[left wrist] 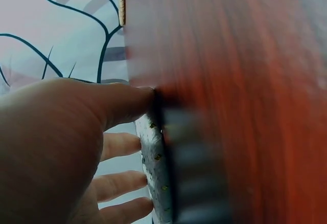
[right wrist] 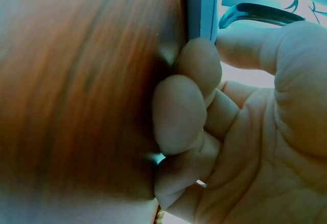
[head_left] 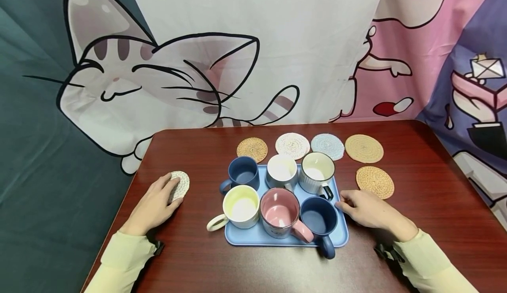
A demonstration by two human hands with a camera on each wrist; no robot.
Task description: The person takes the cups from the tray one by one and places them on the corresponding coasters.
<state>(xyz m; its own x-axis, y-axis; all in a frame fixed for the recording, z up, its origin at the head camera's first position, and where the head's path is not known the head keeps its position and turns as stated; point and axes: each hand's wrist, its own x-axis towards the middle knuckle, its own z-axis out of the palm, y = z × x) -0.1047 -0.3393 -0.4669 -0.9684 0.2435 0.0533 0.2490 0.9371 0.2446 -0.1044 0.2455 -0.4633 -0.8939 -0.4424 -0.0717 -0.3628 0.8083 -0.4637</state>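
My left hand (head_left: pixel 154 205) is over a round white woven coaster (head_left: pixel 181 185) on the left of the table. The thumb is at its near edge and the fingertips touch it farther round. At the right side of the light blue tray (head_left: pixel 273 240), my right hand (head_left: pixel 366 209) pinches the rim between thumb and curled fingers. On the tray stand a blue mug (head_left: pixel 243 172), a white mug (head_left: pixel 282 170), a cream mug with a black handle (head_left: pixel 317 174), a pale yellow mug (head_left: pixel 240 207), a pink mug (head_left: pixel 279 211) and a dark blue mug (head_left: pixel 318 216).
Behind the tray lie a tan coaster (head_left: pixel 252 149), a white coaster (head_left: pixel 292 145), a light blue coaster (head_left: pixel 327 146) and a yellowish coaster (head_left: pixel 364 148). Another tan coaster (head_left: pixel 374 182) lies beyond my right hand. A printed cloth (head_left: pixel 253 2) hangs behind the brown table (head_left: pixel 222 271).
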